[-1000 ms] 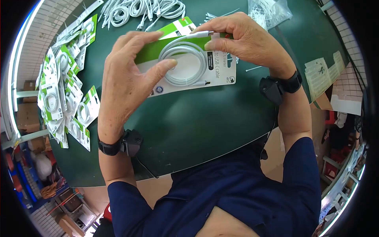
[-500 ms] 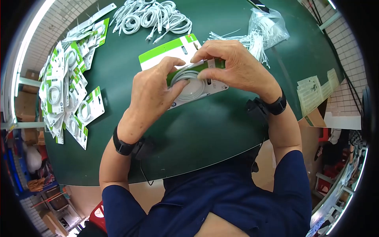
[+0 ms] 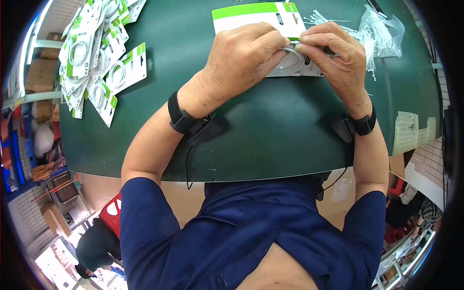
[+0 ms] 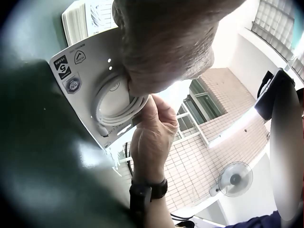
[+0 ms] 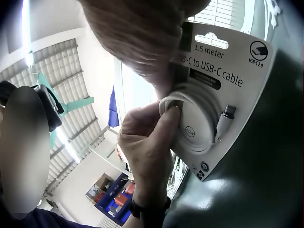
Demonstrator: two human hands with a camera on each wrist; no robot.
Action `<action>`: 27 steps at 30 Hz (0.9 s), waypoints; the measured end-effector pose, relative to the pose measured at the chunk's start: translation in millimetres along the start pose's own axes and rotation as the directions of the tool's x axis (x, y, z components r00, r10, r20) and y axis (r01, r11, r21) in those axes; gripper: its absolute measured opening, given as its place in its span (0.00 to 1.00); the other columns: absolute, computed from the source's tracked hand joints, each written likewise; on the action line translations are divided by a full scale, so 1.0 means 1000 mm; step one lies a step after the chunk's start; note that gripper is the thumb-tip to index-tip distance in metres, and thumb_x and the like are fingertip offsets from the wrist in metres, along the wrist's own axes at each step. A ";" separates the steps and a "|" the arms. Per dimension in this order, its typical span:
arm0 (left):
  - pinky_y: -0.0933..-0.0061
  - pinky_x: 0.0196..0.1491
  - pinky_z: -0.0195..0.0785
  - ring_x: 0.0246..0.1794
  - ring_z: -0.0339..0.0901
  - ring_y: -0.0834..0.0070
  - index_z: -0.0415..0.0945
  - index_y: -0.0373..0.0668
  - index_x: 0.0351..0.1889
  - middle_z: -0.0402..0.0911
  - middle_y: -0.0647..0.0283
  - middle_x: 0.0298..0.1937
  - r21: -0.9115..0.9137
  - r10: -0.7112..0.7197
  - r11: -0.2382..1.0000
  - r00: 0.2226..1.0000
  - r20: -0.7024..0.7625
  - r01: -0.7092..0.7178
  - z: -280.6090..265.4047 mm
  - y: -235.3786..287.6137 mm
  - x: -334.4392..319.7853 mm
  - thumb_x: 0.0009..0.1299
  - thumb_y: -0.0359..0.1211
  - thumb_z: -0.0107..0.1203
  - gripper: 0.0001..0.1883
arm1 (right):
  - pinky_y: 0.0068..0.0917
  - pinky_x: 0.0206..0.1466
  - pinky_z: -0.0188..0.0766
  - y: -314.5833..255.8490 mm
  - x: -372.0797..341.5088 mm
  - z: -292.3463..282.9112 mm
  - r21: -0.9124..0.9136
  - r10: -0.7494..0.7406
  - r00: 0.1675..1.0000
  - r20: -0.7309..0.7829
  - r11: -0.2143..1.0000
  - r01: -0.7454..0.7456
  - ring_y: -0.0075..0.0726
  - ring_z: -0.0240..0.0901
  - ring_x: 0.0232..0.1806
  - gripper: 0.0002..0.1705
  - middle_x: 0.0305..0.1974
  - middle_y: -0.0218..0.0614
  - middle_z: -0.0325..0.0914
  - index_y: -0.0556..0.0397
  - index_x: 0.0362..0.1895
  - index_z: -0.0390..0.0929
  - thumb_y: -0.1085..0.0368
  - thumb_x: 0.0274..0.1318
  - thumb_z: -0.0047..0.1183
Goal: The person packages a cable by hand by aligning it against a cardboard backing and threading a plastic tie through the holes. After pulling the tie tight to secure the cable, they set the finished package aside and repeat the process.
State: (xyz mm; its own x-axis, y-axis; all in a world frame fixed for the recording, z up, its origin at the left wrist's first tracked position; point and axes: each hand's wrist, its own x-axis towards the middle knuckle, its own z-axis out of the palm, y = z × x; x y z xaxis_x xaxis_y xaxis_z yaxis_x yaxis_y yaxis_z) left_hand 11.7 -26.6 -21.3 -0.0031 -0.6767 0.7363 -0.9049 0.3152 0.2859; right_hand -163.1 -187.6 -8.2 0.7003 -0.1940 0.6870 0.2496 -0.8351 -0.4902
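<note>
In the head view a coiled white USB-C cable [image 3: 288, 66] lies against a green and white printed card [image 3: 314, 70]. My left hand [image 3: 247, 57] grips the coil from the left, with its thumb inside the loop in the right wrist view. From the right, my right hand [image 3: 338, 59] pinches the top of the coil between thumb and forefinger. The fingertips of both hands nearly meet there. A white USB-C plug [image 5: 226, 121] hangs at the coil's side, in front of the card's face. Hands hide much of the card's upper part.
Behind the hands lies a stack of flat cards [image 3: 246, 14]. To its right are loose white ties [image 3: 369, 48] and a clear bag [image 3: 390, 34] of them. Carded cables are heaped [image 3: 89, 53] at the left. Paper sheets [image 3: 408, 133] lie at the right edge.
The hands have come together at the top of the coil. My right fingers, which held the cable's plug end a second ago, now pinch the coil. The head view has shifted.
</note>
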 end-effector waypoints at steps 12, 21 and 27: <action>0.63 0.32 0.78 0.31 0.84 0.62 0.77 0.40 0.34 0.84 0.61 0.35 -0.032 -0.082 0.996 0.997 0.013 0.083 -0.008 0.014 0.005 0.57 0.20 0.65 0.10 | 0.27 0.39 0.80 0.006 0.000 -0.009 -0.004 -0.039 0.998 0.051 0.999 0.039 0.35 0.84 0.37 0.13 0.40 0.36 0.87 0.55 0.38 0.86 0.72 0.49 0.76; 0.66 0.35 0.81 0.34 0.86 0.63 0.80 0.40 0.39 0.87 0.60 0.38 -0.039 -0.006 0.999 1.000 -0.023 0.005 -0.010 0.014 0.010 0.56 0.18 0.67 0.14 | 0.27 0.38 0.80 -0.001 0.002 -0.009 -0.037 -0.118 0.992 -0.033 0.992 0.117 0.35 0.82 0.36 0.14 0.39 0.37 0.86 0.55 0.38 0.85 0.72 0.49 0.77; 0.68 0.40 0.83 0.38 0.89 0.62 0.82 0.37 0.41 0.89 0.56 0.42 -0.004 0.016 1.000 1.000 0.004 -0.016 -0.012 0.015 0.004 0.56 0.18 0.71 0.15 | 0.28 0.37 0.79 -0.004 0.001 -0.010 -0.039 -0.091 0.996 0.011 0.995 0.091 0.36 0.82 0.36 0.13 0.38 0.37 0.84 0.55 0.36 0.83 0.73 0.49 0.76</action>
State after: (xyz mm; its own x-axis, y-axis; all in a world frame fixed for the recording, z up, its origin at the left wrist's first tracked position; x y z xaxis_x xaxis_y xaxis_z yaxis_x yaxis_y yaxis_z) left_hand 3.1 -16.6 -6.6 -0.0190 -0.6744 0.7381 -0.9030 0.3286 0.2770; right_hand -169.5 -189.8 -0.3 0.6822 -0.1118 0.7226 0.2863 -0.8685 -0.4046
